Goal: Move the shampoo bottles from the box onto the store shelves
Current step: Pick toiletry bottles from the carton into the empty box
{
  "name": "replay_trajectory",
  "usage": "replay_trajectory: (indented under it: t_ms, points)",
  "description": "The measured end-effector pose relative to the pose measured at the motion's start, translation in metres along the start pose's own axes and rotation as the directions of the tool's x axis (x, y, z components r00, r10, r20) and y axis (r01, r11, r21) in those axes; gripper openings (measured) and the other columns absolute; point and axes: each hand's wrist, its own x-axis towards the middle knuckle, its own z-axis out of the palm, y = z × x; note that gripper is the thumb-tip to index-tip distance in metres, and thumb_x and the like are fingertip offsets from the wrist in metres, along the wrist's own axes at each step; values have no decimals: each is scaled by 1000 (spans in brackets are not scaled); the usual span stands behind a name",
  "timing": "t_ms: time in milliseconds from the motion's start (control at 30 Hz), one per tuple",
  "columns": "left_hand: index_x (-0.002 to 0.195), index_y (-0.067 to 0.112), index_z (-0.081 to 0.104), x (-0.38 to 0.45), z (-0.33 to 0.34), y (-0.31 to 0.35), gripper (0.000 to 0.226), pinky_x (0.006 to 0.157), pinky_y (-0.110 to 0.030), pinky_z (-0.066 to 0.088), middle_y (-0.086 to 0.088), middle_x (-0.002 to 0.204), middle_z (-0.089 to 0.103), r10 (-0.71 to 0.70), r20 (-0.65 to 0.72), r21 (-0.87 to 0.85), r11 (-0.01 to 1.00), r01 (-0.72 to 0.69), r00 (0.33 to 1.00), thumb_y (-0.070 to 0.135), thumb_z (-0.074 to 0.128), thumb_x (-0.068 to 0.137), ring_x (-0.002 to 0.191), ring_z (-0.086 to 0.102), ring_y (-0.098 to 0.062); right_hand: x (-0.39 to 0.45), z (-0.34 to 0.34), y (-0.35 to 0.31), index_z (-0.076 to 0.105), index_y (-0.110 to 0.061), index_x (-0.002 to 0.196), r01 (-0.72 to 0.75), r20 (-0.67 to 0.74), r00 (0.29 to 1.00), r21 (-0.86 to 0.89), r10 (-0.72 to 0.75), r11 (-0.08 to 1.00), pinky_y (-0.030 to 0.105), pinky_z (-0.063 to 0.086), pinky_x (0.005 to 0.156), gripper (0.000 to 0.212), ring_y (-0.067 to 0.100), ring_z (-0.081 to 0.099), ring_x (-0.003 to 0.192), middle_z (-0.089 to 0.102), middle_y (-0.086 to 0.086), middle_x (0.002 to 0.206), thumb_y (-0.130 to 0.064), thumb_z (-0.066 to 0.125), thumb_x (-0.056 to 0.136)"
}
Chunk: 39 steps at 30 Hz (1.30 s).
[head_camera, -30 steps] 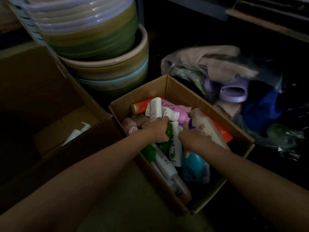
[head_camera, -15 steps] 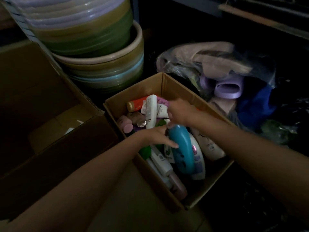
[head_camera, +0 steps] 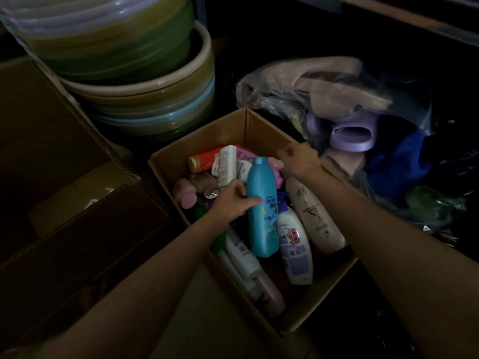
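Fingers on the left hand [head_camera: 231,200] are curled around the side of a teal shampoo bottle [head_camera: 261,207], thumb lying across its front just above the label, so that hand is gripping it. Bottle's standing pretty much upright, cap end up and away, its base down among the other bottles inside the open cardboard box [head_camera: 321,304], so it's still in the box and not on any shelf. Right hand [head_camera: 298,158] is over the far right corner of the box, close to the rim, fingers loosely curled and not holding anything as far as I can see; it's apart from the teal bottle, a little beyond its cap. Around the teal one it's a proper jumble: a white bottle with a purple label [head_camera: 294,244] lying just to its right, a cream-coloured bottle [head_camera: 315,218] next to that against the right wall, a white tube [head_camera: 226,164] and an orange bottle [head_camera: 204,161] toward the far end, a pink capped bottle [head_camera: 185,196] on the left side, and a couple more white and pink ones lying flat along the near left wall. Outside the box, a stack of plastic basins [head_camera: 134,81] sits beyond it on the left, a bigger cardboard box [head_camera: 64,203] is on the left, and a clear plastic bag holding purple slippers [head_camera: 353,137] is on the right. Lighting's really dim, so the labels are mostly unreadable.
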Motion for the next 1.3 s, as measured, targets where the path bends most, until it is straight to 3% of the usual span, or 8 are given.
replay_trajectory:
  t_ms: [100, 200, 567, 867, 1000, 1133, 1200, 1300]
  points:
    - [79, 16, 47, 3, 8, 2, 23, 78, -44, 55, -8, 86, 58, -72, -54, 71, 995, 76, 996, 15, 70, 80, 91, 60, -28, -1, 12, 24, 41, -20, 135, -130, 152, 974, -229, 167, 965, 46, 31, 105, 60, 38, 33, 130, 37, 13, 143, -36, 58, 80]
    - [107, 17, 36, -6, 28, 0, 50, 74, -35, 53, -4, 102, 54, -187, -10, -45, 981, 186, 982, 19, 75, 76, 93, 58, -22, -10, 14, 40, 31, -17, 141, -220, 206, 942, -218, 265, 951, 48, 33, 107, 85, 37, 33, 131, 34, 14, 143, -37, 74, 70]
    - [129, 15, 36, -34, 49, 20, 75, 90, -36, 48, -3, 116, 59, 188, 24, 266, 945, -188, 982, 21, 81, 69, 107, 58, -23, -38, 7, 45, 47, -4, 132, -117, 144, 980, -126, 135, 985, 37, 40, 100, 53, 34, 46, 127, 48, 22, 136, -35, 55, 90]
    - [116, 15, 41, -58, -73, 174, 82, 87, -38, 51, 1, 108, 59, 625, -130, 405, 742, -534, 769, 38, 84, 50, 103, 61, -21, -46, -87, -92, 59, 5, 106, 302, -193, 933, -38, -304, 953, 37, 40, 71, 51, 32, 60, 97, 61, 23, 102, -41, 65, 83]
    - [123, 4, 42, -99, -169, 225, 87, 83, -24, 54, -1, 116, 61, 769, -234, 393, 635, -665, 595, 47, 75, 54, 101, 63, -6, -61, -125, -186, 59, -7, 117, 513, -399, 816, 167, -418, 842, 38, 47, 87, 61, 27, 58, 110, 63, 13, 118, -49, 69, 73]
    - [118, 13, 39, -126, -269, 220, 82, 87, -28, 53, 3, 117, 58, 763, -400, 565, 641, -520, 507, 53, 73, 55, 102, 61, -4, -86, -117, -279, 54, -11, 119, 718, -542, 679, 345, -496, 605, 31, 47, 93, 66, 16, 56, 114, 61, 3, 121, -51, 65, 67]
    - [124, 17, 39, -132, -304, 205, 93, 91, -40, 51, -2, 122, 58, 666, -470, 639, 709, -297, 579, 56, 75, 48, 108, 60, -18, -97, -97, -316, 47, -16, 114, 774, -512, 626, 319, -588, 547, 20, 43, 86, 50, 5, 50, 104, 57, -3, 112, -40, 69, 76]
    - [135, 16, 35, -125, -332, 162, 88, 89, -35, 45, -6, 128, 54, 426, -498, 736, 669, 108, 755, 36, 82, 63, 116, 54, -29, -111, -50, -350, 31, -21, 108, 783, -213, 614, 287, -760, 552, 29, 43, 76, 55, 13, 50, 92, 50, -3, 101, -30, 73, 75]
